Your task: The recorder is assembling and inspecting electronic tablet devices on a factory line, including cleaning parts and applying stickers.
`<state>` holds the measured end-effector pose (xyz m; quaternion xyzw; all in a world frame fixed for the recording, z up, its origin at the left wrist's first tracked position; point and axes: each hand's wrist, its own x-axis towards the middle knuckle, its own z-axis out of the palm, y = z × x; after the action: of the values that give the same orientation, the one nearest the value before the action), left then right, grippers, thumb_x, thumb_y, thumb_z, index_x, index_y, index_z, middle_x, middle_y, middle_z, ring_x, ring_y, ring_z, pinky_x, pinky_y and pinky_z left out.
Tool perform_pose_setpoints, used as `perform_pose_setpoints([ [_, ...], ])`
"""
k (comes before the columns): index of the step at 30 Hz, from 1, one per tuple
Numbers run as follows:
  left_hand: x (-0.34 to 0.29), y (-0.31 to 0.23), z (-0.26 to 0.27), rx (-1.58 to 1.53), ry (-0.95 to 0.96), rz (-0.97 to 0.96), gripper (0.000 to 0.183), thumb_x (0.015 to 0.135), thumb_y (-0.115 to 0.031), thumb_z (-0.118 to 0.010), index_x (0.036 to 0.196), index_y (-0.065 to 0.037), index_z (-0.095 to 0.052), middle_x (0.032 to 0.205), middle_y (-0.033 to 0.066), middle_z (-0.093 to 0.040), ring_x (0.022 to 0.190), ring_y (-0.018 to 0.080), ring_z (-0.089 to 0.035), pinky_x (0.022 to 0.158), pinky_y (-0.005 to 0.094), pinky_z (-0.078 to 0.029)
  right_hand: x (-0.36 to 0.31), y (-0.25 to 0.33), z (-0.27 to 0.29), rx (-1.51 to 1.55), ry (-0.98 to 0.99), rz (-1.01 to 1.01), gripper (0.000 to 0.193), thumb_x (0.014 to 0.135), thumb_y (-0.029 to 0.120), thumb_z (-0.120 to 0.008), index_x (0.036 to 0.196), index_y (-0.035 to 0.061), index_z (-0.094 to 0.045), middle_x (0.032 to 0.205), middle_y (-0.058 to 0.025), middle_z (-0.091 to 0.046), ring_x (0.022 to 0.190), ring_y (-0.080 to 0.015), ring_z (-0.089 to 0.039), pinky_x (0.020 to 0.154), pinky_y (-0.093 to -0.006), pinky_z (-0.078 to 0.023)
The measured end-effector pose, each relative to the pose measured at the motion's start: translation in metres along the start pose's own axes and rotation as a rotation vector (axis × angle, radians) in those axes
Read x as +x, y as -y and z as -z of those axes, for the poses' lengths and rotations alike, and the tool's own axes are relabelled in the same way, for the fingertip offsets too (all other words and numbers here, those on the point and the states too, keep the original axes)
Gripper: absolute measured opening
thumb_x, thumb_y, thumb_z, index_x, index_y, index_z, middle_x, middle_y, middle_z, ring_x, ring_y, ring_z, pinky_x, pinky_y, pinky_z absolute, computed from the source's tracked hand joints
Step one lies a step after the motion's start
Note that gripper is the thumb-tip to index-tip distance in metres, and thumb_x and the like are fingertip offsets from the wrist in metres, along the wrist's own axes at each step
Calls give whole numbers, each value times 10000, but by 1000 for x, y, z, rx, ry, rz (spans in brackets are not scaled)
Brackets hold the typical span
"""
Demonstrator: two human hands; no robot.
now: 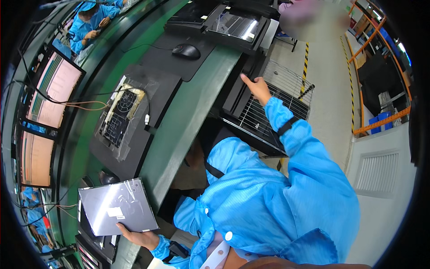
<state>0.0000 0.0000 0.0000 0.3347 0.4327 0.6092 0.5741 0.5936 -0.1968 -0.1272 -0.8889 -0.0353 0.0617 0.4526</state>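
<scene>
My left hand (139,236) grips the lower edge of a grey tablet (112,204), thumb on its back. The tablet has a camera bump at one corner, a small white label and clear film around it. It is held over the near left part of the green bench. My right arm reaches out to the far right. My right hand (257,88) is over dark trays (238,95) beside a wire rack, with thumb and finger apart and nothing seen between them. Whether it touches a tray I cannot tell.
A black fixture with a round pattern (126,102) lies on a dark mat, cabled. A mouse (186,51) and stacked black trays (235,28) are farther along the bench. Two monitors (54,96) stand left. The wire rack (286,96) is beside the bench. Co-workers sit across.
</scene>
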Motion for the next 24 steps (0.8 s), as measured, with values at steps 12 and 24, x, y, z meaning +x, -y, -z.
perform_pose_setpoints([
  [12,5,11,1,-56,-26,0,544,1049,-385,-567,1410,18,-507,1341,144,-616,1174,281,-623,1043,391,-471,15,-27,69,777,308,-237,501,960,303,-702,1300,-48,-593,1222,-145,-688,1103,-281,-677,945,-410,-544],
  [24,-38,-58,163,-319,-214,-368,412,1014,-199,-568,1328,67,-586,1302,172,-653,1170,298,-631,1063,418,-464,-109,75,210,1126,358,182,581,1049,396,-475,1450,-23,-503,1452,-174,-558,1286,-310,-562,1119,-454,-442],
])
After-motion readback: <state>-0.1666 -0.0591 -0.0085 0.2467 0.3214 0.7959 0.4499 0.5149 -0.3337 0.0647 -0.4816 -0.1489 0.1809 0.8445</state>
